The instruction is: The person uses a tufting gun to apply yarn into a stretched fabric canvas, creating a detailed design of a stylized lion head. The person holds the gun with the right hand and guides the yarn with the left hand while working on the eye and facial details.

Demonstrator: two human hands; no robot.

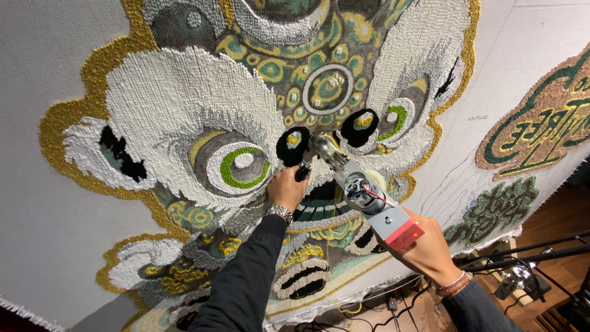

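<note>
- Two hands hold one tufting gun [359,187] against the stretched cloth [37,203].
- Left hand [287,188] is closed on its black front handle.
- Right hand [430,246] seems wrapped around the rear grip, partly hidden.
- Gun tip touches the lion face [203,104], between the green eyes.

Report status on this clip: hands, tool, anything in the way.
Left hand grips tufting gun's front handle. Right hand holds gun's rear. Tufting gun tip against lion-mask rug, between the black nostrils. Nothing in the way.

A wooden floor [556,230] shows at lower right, crossed by black stand poles [522,251] and cables [369,305]
</note>
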